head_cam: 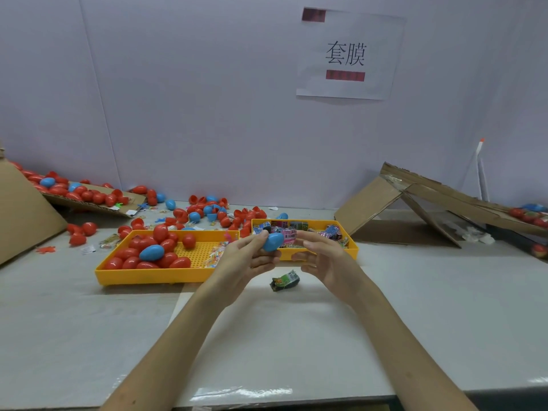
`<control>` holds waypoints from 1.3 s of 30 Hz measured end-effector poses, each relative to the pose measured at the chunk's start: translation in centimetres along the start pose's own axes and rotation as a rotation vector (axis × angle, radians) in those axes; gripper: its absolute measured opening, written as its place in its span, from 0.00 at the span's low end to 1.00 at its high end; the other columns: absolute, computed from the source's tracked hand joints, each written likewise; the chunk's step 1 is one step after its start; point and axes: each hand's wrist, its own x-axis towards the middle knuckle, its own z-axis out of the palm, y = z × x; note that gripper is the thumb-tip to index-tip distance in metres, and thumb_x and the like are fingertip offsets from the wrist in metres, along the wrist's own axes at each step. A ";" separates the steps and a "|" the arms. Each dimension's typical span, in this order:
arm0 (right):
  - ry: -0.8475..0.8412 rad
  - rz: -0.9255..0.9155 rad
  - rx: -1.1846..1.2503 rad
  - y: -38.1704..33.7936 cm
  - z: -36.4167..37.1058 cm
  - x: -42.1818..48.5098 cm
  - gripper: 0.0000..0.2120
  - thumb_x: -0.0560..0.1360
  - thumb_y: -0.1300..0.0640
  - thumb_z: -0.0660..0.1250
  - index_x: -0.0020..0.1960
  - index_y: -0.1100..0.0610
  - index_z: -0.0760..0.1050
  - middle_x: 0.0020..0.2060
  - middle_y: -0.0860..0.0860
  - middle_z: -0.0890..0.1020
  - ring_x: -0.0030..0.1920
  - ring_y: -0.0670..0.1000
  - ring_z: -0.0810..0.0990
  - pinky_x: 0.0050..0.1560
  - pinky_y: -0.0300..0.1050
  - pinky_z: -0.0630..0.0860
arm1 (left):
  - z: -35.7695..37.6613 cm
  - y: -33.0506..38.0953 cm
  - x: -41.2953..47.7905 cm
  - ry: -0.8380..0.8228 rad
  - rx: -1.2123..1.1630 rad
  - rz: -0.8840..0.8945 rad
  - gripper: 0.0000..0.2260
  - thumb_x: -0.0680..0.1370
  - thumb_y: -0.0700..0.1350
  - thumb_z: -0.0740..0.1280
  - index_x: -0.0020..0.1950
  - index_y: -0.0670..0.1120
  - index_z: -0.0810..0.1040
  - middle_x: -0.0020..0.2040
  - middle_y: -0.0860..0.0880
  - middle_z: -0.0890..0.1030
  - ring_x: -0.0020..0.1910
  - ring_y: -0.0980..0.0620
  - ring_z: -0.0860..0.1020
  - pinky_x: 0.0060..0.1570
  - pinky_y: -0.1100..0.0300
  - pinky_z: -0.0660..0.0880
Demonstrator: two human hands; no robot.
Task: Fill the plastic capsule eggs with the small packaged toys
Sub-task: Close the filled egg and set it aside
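**Blue egg in left hand, one packet waiting on table**

Grey table (415,321), wide, with a folded cardboard ramp (415,203) at far right. Two yellow trays sit side by side mid-table. The left tray (154,277) holds a heap of red eggs (166,244) and one blue. The right tray (354,247) holds small toy packets (284,229). More eggs and egg halves (207,212) are scattered behind the trays.

Both hands are raised just in front of the trays. The left hand (246,259) grips a blue egg (272,241), fingers curled round its lower end. The egg looks whole, its halves together. The right hand (323,256) is close beside it, fingers loosely curved, apparently empty and not touching the egg.

A single dark toy packet (284,280) lies on the table below the hands.

Judgement: this is probably the opening step, with the egg yet to be split and filled. Whether it is already filled cannot be told. Next move: the right hand takes the free end and pulls or twists the halves apart, then picks up the packet.
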 end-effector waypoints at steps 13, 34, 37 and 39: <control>0.012 -0.012 -0.127 0.2 0.2 0.1 0.12 0.78 0.54 0.69 0.60 0.54 0.82 0.55 0.53 0.85 0.51 0.51 0.85 0.46 0.41 0.76 | 0.1 -0.2 -0.2 0.006 0.131 0.058 0.12 0.81 0.51 0.67 0.60 0.48 0.81 0.41 0.47 0.86 0.40 0.52 0.85 0.40 0.64 0.80; 0.202 -0.340 -0.363 1.0 0.8 0.2 0.06 0.76 0.59 0.73 0.46 0.48 0.85 0.44 0.47 0.86 0.43 0.46 0.83 0.43 0.41 0.81 | 0.6 -0.7 0.0 0.027 0.256 0.064 0.09 0.81 0.51 0.67 0.57 0.49 0.81 0.38 0.48 0.86 0.37 0.49 0.85 0.36 0.63 0.80; 0.192 -0.331 -0.366 1.0 0.8 0.2 0.07 0.75 0.59 0.74 0.44 0.47 0.85 0.44 0.49 0.86 0.46 0.50 0.84 0.42 0.42 0.81 | 0.7 -0.8 0.0 0.030 0.272 0.064 0.08 0.81 0.51 0.67 0.56 0.51 0.81 0.37 0.49 0.86 0.37 0.50 0.85 0.36 0.63 0.79; 0.181 -0.332 -0.365 1.0 0.7 0.2 0.07 0.74 0.60 0.74 0.45 0.48 0.85 0.45 0.50 0.86 0.47 0.53 0.85 0.42 0.43 0.81 | 0.7 -0.8 0.0 0.029 0.276 0.066 0.08 0.81 0.51 0.67 0.56 0.50 0.81 0.37 0.49 0.86 0.37 0.50 0.85 0.36 0.64 0.79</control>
